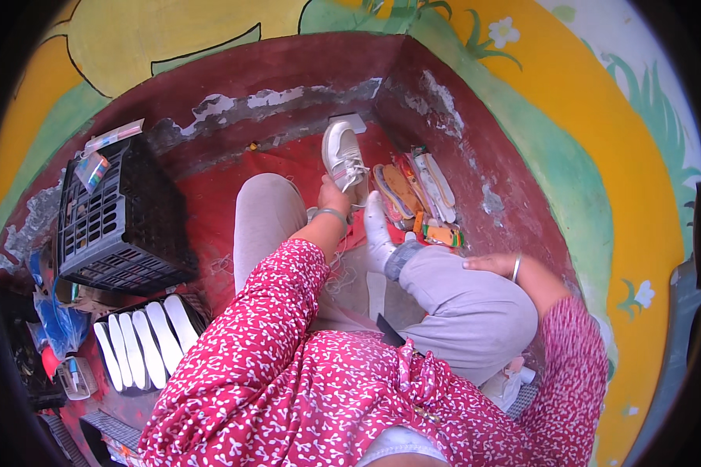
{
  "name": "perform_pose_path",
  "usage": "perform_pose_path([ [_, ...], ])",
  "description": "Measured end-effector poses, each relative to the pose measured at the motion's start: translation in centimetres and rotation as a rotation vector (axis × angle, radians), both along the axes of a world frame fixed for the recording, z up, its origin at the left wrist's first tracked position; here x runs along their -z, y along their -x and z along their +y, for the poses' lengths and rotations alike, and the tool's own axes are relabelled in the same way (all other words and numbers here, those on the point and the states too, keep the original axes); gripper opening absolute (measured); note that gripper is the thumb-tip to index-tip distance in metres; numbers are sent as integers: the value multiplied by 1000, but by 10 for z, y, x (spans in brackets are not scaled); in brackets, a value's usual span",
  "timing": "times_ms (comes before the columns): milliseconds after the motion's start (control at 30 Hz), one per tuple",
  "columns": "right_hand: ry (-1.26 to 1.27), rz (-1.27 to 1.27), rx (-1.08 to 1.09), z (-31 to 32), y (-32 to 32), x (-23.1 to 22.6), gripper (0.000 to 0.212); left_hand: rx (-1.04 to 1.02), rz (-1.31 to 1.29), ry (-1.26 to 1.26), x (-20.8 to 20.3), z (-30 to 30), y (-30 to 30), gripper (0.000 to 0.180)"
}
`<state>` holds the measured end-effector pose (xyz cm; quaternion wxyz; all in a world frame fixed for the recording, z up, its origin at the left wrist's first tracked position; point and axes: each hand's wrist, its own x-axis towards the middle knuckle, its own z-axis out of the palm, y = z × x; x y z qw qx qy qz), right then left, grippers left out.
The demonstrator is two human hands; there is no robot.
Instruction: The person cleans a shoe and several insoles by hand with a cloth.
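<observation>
My left hand (332, 194) is closed at the heel end of a pale beige sneaker (339, 149). The sneaker's white toe points away from me and its white laces hang loose on the right side. Just right of it is my right foot, wearing a white patterned sock (378, 233) with a grey cuff and no shoe. That leg is folded inward in grey trousers (467, 307). My right hand (492, 263) lies flat on the shin, holding nothing. Where my left foot is cannot be made out behind the arm.
At left stands a black plastic crate (128, 218) with small packets on top. Nearer lies a box of white insoles (144, 346), beside a blue plastic bag (62, 323). More coloured insoles (413, 187) lie by the maroon wall (452, 140) beyond my right foot. Loose threads lie on the red mat (210, 202).
</observation>
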<state>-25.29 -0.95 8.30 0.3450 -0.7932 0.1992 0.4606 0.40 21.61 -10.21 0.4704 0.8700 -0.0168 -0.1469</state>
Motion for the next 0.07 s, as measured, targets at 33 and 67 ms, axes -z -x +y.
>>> perform_pose_path([
  [33,-59,-90,67,-7,18,23,79,26,-38,-31,-1,0,-1,44],
  [67,-53,-160,160,-21,40,27,82,81,-52,2,-11,-16,8,44],
])
